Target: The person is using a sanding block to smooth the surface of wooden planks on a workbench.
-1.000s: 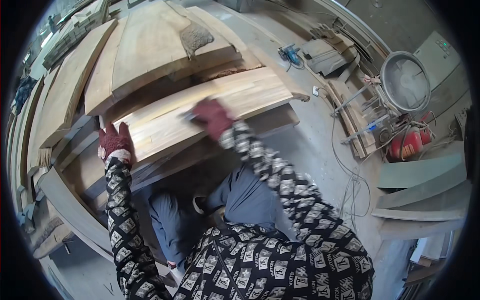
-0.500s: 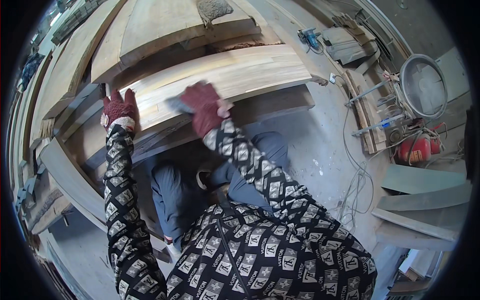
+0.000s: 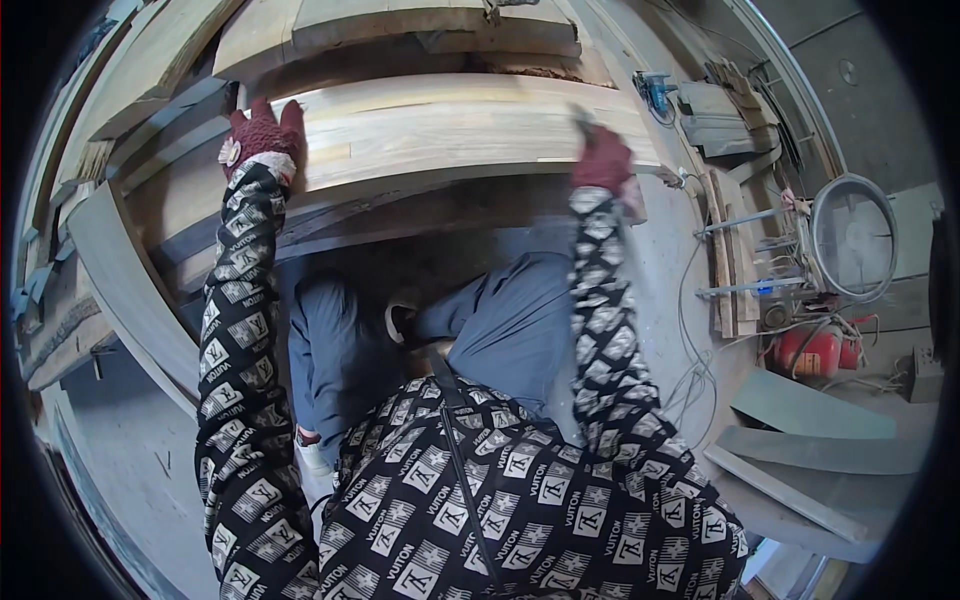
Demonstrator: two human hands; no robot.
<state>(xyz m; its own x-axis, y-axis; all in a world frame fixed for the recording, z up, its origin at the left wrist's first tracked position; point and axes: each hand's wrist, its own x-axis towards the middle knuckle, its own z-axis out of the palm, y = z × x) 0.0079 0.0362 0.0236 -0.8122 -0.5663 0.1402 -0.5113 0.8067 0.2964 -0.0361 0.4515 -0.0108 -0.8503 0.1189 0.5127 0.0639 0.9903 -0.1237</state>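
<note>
Board (image 3: 440, 130) lies with your knees (image 3: 325, 305) before its near edge; your left hand (image 3: 265, 140) rests on its left end, fingers spread apart, and your blurred right hand (image 3: 603, 160) seems closed around a small grey tool (image 3: 583, 120) near its right end. If the tool catches there, the board could shift or chip, because your left hand seems only to press, without gripping.

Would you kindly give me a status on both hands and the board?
Left hand on left end of pale board. Right hand toward right end, holding blurred grey object. Thick slab just beyond board.
</note>
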